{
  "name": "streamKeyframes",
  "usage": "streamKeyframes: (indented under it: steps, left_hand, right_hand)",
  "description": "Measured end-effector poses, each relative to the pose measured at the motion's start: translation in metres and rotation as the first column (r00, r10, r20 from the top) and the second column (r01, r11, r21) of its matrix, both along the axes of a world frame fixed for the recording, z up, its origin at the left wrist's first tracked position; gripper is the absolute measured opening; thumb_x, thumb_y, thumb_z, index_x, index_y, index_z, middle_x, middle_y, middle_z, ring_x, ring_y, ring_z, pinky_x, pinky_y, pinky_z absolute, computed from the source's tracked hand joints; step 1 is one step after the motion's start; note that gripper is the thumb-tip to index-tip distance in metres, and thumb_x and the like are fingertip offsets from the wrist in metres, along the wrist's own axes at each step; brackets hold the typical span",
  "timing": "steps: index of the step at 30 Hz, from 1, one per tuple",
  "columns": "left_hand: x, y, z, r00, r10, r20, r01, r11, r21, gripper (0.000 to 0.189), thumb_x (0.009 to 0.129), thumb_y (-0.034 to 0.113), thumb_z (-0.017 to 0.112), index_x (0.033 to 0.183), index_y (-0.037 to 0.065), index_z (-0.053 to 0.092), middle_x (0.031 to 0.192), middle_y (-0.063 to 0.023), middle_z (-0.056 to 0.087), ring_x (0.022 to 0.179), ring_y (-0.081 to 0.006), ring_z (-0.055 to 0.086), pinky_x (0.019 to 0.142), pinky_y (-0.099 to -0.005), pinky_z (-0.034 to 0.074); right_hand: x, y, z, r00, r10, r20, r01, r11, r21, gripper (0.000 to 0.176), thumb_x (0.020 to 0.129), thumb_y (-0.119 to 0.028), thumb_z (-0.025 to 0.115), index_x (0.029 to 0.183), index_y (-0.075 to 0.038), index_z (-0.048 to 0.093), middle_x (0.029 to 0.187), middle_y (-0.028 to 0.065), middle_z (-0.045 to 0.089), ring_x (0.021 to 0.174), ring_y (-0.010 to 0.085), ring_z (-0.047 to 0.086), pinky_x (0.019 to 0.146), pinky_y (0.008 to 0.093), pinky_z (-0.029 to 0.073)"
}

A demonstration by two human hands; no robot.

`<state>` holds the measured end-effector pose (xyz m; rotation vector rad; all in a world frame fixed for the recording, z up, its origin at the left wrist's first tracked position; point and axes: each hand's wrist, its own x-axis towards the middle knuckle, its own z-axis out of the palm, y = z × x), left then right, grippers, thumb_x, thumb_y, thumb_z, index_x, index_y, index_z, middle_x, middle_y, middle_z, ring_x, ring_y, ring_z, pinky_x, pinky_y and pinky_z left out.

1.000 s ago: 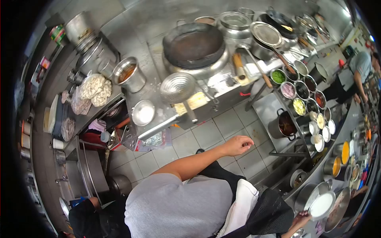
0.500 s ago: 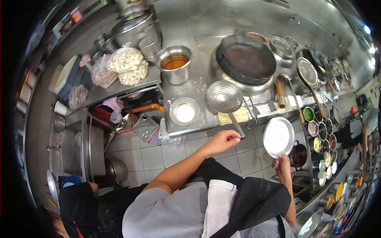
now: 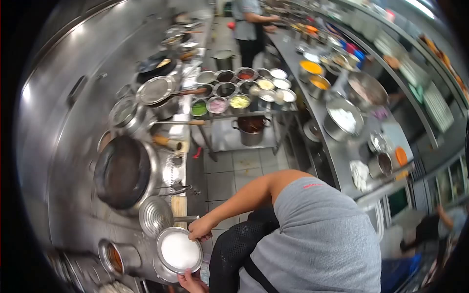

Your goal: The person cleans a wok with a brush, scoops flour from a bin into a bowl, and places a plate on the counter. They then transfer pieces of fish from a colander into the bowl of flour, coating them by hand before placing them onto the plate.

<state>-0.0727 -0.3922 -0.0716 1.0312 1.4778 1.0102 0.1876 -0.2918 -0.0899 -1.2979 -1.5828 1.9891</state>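
Observation:
My right hand (image 3: 200, 228) grips the upper rim of a round metal plate (image 3: 180, 250) with a white inside. It sits just under the handle end of a metal strainer (image 3: 155, 215). My left hand (image 3: 190, 282) holds the plate's lower edge at the bottom of the view. The plate hovers over the steel stove counter, partly covering a small metal bowl (image 3: 163, 273). A large dark wok (image 3: 122, 171) sits beyond the strainer.
A steel pot of orange liquid (image 3: 113, 256) stands beside the plate. A rack of small condiment bowls (image 3: 234, 93) and a pot (image 3: 250, 128) stand up the tiled aisle. A long counter (image 3: 342, 156) with bowls runs along the right. A co-worker (image 3: 246, 24) stands far off.
The view has swung round to look along the aisle. The plate moved from my right side to beside the strainer, and my left hand left the strainer handle for the plate.

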Motion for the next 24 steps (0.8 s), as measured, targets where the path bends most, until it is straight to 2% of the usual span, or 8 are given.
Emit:
streamKeyframes:
  steps: [2,4,6,9,12,18,22,24]
  left_hand:
    - [-0.012,0.027,-0.052,0.982,-0.114,-0.147,0.106,0.993,-0.059,0.058,0.093,0.036,0.058,0.131,-0.007,0.053,0.132,-0.0257,0.054,0.115,-0.0375,0.050,0.099,-0.0474,0.038]
    - [-0.008,0.074,-0.117,0.929,-0.255,0.269,0.202,0.957,0.209,0.021,0.086,0.003,0.058,0.107,0.000,0.055,0.099,-0.0113,0.065,0.088,-0.0203,0.063,0.079,-0.0340,0.053]
    - [0.054,0.073,-0.076,0.891,-0.302,0.338,0.271,0.953,0.138,0.019,0.085,0.001,0.057,0.103,0.000,0.055,0.097,-0.0104,0.065,0.087,-0.0193,0.062,0.080,-0.0327,0.052]
    - [0.117,0.091,-0.073,0.831,-0.435,0.347,0.428,0.898,0.100,0.032,0.078,-0.003,0.051,0.109,0.000,0.054,0.103,-0.0100,0.062,0.087,-0.0197,0.064,0.069,-0.0290,0.054]
    - [0.202,0.092,-0.055,0.756,-0.535,0.377,0.581,0.814,-0.010,0.025,0.078,-0.002,0.053,0.103,0.001,0.056,0.093,-0.0061,0.063,0.070,-0.0119,0.059,0.058,-0.0221,0.048]
    - [0.400,0.051,-0.017,0.539,-0.807,0.240,0.818,0.570,0.080,0.027,0.078,-0.001,0.055,0.104,0.002,0.058,0.085,-0.0015,0.061,0.062,-0.0069,0.052,0.049,-0.0188,0.037]
    - [0.552,-0.022,0.011,0.271,-0.916,0.295,0.941,0.317,0.120,0.028,0.076,0.003,0.058,0.105,0.001,0.060,0.090,-0.0018,0.063,0.070,-0.0091,0.059,0.054,-0.0208,0.047]
    - [0.629,-0.052,0.008,0.126,-0.957,0.261,0.982,0.158,0.107,0.034,0.076,0.003,0.059,0.109,0.001,0.061,0.093,-0.0021,0.064,0.072,-0.0092,0.059,0.056,-0.0212,0.049]
  right_hand:
    - [0.029,-0.007,-0.010,0.998,-0.063,-0.028,0.063,0.998,-0.004,0.040,0.091,-0.034,0.053,0.083,0.003,0.064,0.065,0.0086,0.058,0.055,0.0207,0.057,0.049,0.0354,0.045]
    - [0.063,-0.026,-0.021,0.992,-0.119,-0.030,0.119,0.993,0.003,0.044,0.093,-0.039,0.054,0.087,0.004,0.065,0.066,0.0088,0.059,0.055,0.0196,0.057,0.049,0.0343,0.045]
    - [0.108,-0.060,-0.025,0.938,-0.209,-0.277,0.194,0.978,-0.079,0.055,0.095,-0.051,0.054,0.090,0.002,0.064,0.065,0.0074,0.055,0.053,0.0171,0.054,0.047,0.0340,0.046]
    - [0.184,-0.135,-0.027,0.870,-0.466,-0.163,0.470,0.882,-0.013,0.058,0.095,-0.059,0.053,0.098,-0.002,0.065,0.066,0.0047,0.053,0.053,0.0142,0.049,0.049,0.0294,0.043]
    - [0.269,-0.228,-0.060,0.680,-0.732,-0.040,0.733,0.677,0.067,0.050,0.093,-0.052,0.059,0.105,-0.004,0.067,0.066,0.0015,0.053,0.053,0.0112,0.047,0.049,0.0269,0.040]
    - [0.368,-0.436,-0.094,-0.139,-0.989,-0.051,0.988,-0.142,0.060,0.040,0.092,-0.044,0.064,0.101,-0.005,0.065,0.064,-0.0002,0.056,0.052,0.0097,0.050,0.047,0.0261,0.041]
    - [0.395,-0.534,-0.113,-0.357,-0.931,-0.077,0.920,-0.364,0.142,0.034,0.093,-0.037,0.064,0.100,-0.004,0.066,0.065,0.0006,0.057,0.053,0.0106,0.051,0.051,0.0259,0.042]
    - [0.398,-0.573,-0.114,-0.424,-0.905,0.029,0.845,-0.385,0.371,0.030,0.093,-0.031,0.063,0.097,-0.002,0.066,0.067,0.0009,0.059,0.057,0.0113,0.054,0.056,0.0269,0.044]
